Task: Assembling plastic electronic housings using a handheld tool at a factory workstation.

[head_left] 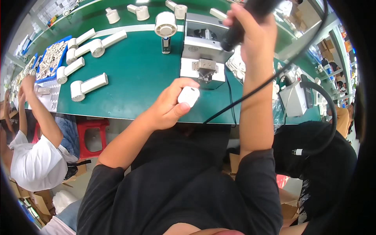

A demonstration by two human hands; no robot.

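Observation:
My left hand (166, 105) is closed around a small white rounded plastic part (188, 96) with a dark slot near its top, held just over the table's near edge. Raised at the upper right, my right hand (256, 37) grips a black corded electric screwdriver (237, 33). Its narrower end points down and left, and the upper end runs out of clear sight. Below that end, between my hands, is a silver and white screw feeder (203, 49). To its left a white handheld fan (166, 25) stands with its grille toward me.
Several white handheld fans (90, 85) lie on the green table (133, 90) at left and along the back. A blue tray (51, 58) of small parts sits far left, beside a co-worker's hands (28, 84). A black cable (270, 80) crosses my right forearm. A white box-shaped machine (293, 96) stands right.

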